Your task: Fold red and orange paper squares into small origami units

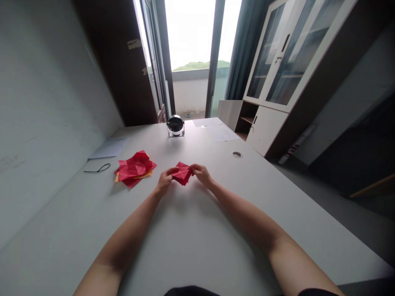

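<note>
Both hands hold a small folded piece of red paper over the middle of the white table. My left hand pinches its left corner, and my right hand pinches its right corner. The paper shows creases meeting near its centre and a pointed lower edge. To the left of my left hand lies a loose pile of creased red paper, with orange-yellow sheets showing beneath it.
A round black and silver device stands at the table's back edge. White sheets lie at the back right, more papers at the back left. A black cord loop is near the wall. A ring sits at the right.
</note>
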`<state>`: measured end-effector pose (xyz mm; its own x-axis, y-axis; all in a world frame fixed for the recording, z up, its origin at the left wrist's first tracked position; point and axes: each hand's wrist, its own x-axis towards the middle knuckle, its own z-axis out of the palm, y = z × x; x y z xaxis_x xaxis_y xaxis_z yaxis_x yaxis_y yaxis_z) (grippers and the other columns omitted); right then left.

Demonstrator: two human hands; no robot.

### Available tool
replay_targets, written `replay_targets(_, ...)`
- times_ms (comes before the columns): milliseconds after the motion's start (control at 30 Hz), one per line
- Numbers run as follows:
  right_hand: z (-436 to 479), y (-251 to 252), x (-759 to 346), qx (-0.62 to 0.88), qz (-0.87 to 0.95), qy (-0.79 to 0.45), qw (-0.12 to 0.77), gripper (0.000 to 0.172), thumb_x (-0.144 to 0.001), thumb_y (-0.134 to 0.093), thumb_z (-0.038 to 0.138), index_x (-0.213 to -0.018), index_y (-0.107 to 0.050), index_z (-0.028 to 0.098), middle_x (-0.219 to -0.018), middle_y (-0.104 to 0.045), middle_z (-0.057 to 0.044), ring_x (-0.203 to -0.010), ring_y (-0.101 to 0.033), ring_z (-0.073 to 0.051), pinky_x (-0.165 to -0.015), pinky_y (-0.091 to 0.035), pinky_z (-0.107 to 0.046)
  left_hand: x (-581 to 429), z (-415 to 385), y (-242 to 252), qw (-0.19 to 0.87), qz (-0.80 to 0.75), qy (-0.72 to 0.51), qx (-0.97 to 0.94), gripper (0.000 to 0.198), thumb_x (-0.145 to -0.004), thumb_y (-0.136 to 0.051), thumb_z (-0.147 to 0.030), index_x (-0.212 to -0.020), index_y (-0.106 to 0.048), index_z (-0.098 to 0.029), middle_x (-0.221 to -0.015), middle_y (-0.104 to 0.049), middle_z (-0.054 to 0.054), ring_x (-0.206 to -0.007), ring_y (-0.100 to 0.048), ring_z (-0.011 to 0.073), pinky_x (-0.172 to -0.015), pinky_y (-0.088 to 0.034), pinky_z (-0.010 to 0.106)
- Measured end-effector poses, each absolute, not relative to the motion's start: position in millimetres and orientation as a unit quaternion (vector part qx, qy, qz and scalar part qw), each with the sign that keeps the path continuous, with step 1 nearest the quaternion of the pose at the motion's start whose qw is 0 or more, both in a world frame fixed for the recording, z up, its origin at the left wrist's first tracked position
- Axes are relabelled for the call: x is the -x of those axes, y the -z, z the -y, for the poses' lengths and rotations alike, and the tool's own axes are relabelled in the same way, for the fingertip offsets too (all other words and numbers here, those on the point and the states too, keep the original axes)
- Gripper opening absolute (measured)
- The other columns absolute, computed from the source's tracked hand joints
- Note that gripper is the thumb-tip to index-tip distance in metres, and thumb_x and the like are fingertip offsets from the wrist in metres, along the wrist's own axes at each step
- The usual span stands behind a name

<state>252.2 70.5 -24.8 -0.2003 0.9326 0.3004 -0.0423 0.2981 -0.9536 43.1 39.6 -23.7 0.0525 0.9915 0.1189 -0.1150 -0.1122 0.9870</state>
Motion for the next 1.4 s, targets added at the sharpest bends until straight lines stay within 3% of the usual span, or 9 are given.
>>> replay_targets(167, -71, 22, -262, 0.400, 0.655, -0.440, 0.466, 0.028, -0.076, -0.046, 0.026, -0.078, -0.073, 0.016, -0.077, -0.072, -0.005, -0.074, -0.065, -0.018, -0.069, -0.049, -0.028, -37, -41, 24, 0.385, -0.489, -0.477, -0.620, 0.038, -0.074, -0.052, -0.017, -0.102, -0.077, -0.019, -0.108, -0.073, 0.009, -0.104, -0.064, 0.0265, -0.092, -0.050, 0.038)
replay_targets(300, -68, 22, -264, 0.478, 0.743, -0.267, 0.384, 0.026, -0.087, -0.052, 0.030, -0.074, -0.071, 0.018, -0.074, -0.069, -0.003, -0.071, -0.061, -0.016, -0.070, -0.047, -0.026, -34, -37, 17, 0.253, -0.521, -0.389, -0.716, 0.028, -0.084, -0.050, -0.025, -0.089, -0.078, -0.023, -0.125, -0.068, 0.006, -0.122, -0.054, 0.0278, -0.108, -0.040, 0.042)
replay_targets(400, -63, 22, -262, 0.479, 0.802, -0.134, 0.331, 0.018, -0.089, -0.057, 0.026, -0.081, -0.072, 0.020, -0.091, -0.071, -0.005, -0.088, -0.061, -0.018, -0.081, -0.047, -0.028, -34, -31, 15, 0.161, -0.536, -0.298, -0.774, 0.020, -0.087, -0.053, -0.030, -0.083, -0.072, -0.024, -0.129, -0.065, 0.004, -0.123, -0.053, 0.0261, -0.109, -0.039, 0.042)
replay_targets(500, -59, 25, -257, 0.435, 0.850, -0.070, 0.288, 0.015, -0.090, -0.060, 0.023, -0.098, -0.073, 0.022, -0.121, -0.066, -0.008, -0.116, -0.056, -0.022, -0.098, -0.045, -0.033, -37, -28, 19, 0.114, -0.521, -0.250, -0.808, 0.016, -0.086, -0.057, -0.027, -0.097, -0.068, -0.025, -0.131, -0.063, 0.004, -0.122, -0.054, 0.0239, -0.107, -0.042, 0.040)
replay_targets(733, -60, 38, -251, 0.395, 0.899, -0.088, 0.168, 0.048, -0.098, -0.049, 0.028, -0.146, -0.046, 0.030, -0.151, -0.047, -0.003, -0.141, -0.040, -0.024, -0.117, -0.028, -0.045, -37, -33, 35, 0.099, -0.516, -0.125, -0.841, 0.056, -0.095, -0.044, -0.034, -0.150, -0.036, -0.029, -0.160, -0.034, 0.003, -0.148, -0.028, 0.0266, -0.120, -0.021, 0.050)
replay_targets(900, -71, 42, -261, 0.441, 0.876, -0.082, 0.176, 0.047, -0.094, -0.049, 0.016, -0.139, -0.054, 0.030, -0.148, -0.051, -0.003, -0.142, -0.039, -0.023, -0.117, -0.029, -0.045, -34, -34, 35, 0.101, -0.521, -0.089, -0.843, 0.063, -0.097, -0.033, -0.058, -0.155, -0.029, -0.031, -0.163, -0.025, 0.003, -0.151, -0.018, 0.0295, -0.121, -0.014, 0.052)
replay_targets(1067, -80, 38, -275, 0.411, 0.859, -0.134, 0.274, 0.043, -0.081, -0.050, 0.001, -0.114, -0.067, 0.023, -0.131, -0.064, -0.005, -0.127, -0.055, -0.019, -0.107, -0.042, -0.035, -31, -33, 29, 0.119, -0.509, -0.075, -0.849, 0.082, -0.089, -0.039, -0.073, -0.157, -0.024, -0.029, -0.165, -0.018, 0.005, -0.152, -0.014, 0.0316, -0.121, -0.011, 0.052)
replay_targets(1200, -76, 33, -276, 0.351, 0.860, -0.177, 0.325, 0.039, -0.073, -0.054, -0.001, -0.102, -0.067, 0.021, -0.115, -0.070, -0.004, -0.109, -0.062, -0.018, -0.098, -0.047, -0.033, -29, -32, 26, 0.126, -0.507, -0.071, -0.850, 0.089, -0.087, -0.041, -0.075, -0.157, -0.023, -0.024, -0.165, -0.017, 0.009, -0.152, -0.013, 0.0311, -0.122, -0.009, 0.051)
replay_targets(1400, -70, 32, -271, 0.325, 0.875, -0.151, 0.325, 0.018, -0.082, -0.063, 0.009, -0.093, -0.070, 0.022, -0.095, -0.071, -0.004, -0.094, -0.060, -0.019, -0.088, -0.047, -0.031, -29, -35, 29, 0.133, -0.503, -0.099, -0.848, 0.073, -0.094, -0.034, -0.067, -0.154, -0.033, -0.025, -0.163, -0.024, 0.008, -0.151, -0.019, 0.0289, -0.121, -0.013, 0.052)
